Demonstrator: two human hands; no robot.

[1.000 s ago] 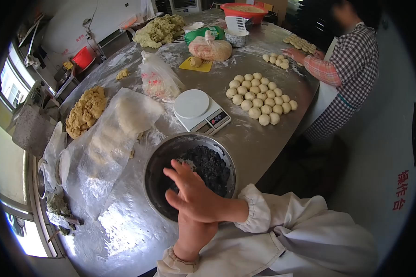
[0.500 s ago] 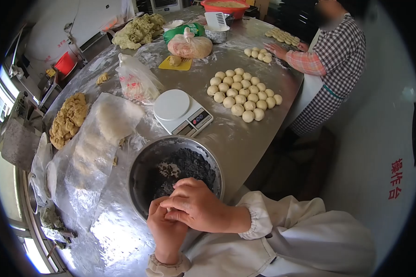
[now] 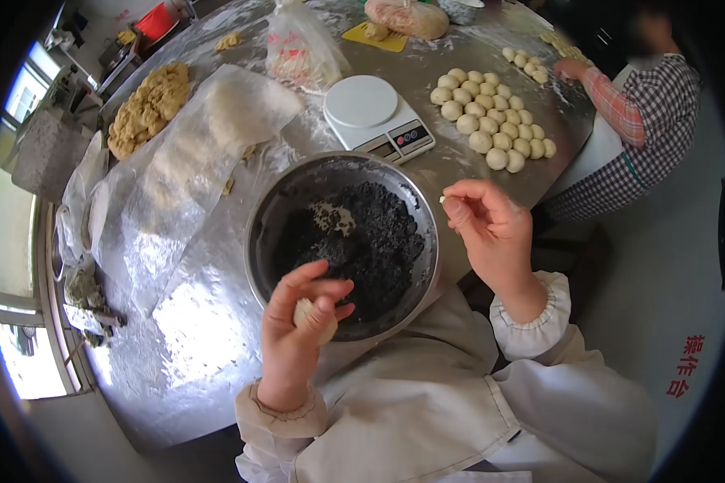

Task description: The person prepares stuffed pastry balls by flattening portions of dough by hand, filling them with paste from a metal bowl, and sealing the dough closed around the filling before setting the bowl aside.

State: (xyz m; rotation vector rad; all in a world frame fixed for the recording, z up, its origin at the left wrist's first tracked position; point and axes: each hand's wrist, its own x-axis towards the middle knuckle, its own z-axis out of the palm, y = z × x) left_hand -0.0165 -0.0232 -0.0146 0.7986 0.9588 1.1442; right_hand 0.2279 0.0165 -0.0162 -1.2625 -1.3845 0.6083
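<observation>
My left hand (image 3: 296,330), at the near rim of the metal bowl (image 3: 255,278), has its fingers curled around a pale dough ball (image 3: 304,312). Part of that ball is hidden by the thumb. Right of the bowl, my right hand (image 3: 491,233) is raised, thumb and forefinger pinching a tiny pale scrap of dough (image 3: 442,200). Inside the bowl lies a dark, crumbly filling (image 3: 383,233) with a light patch on its left side.
Behind the bowl stands a white kitchen scale (image 3: 362,103). Many dough balls (image 3: 491,117) sit to its right. Plastic sheeting (image 3: 177,169) and a yellowish dough mass (image 3: 149,109) lie left. A co-worker (image 3: 648,129) stands at the table's right edge, near smaller dough pieces.
My hands, together over the bowl's near rim before, have come apart. The right has moved right with the dough scrap; the left now shows the dough ball. The view has tilted down.
</observation>
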